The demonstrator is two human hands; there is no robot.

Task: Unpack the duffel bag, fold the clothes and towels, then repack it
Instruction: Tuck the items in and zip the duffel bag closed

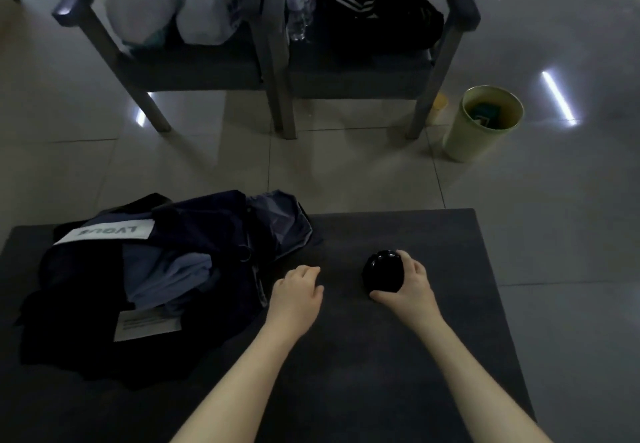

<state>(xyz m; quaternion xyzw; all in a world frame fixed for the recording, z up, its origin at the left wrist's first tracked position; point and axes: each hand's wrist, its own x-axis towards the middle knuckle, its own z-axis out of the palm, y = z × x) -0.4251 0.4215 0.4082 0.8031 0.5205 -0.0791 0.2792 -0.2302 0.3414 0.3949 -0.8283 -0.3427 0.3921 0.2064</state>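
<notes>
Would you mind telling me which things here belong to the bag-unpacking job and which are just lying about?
Belongs to the job: duffel bag; bundled clothes in it; small black round item, in the grip of the right hand, probably just unpacked; table.

Just lying about: white plastic bags; water bottle; dark jacket; waste bin.
</notes>
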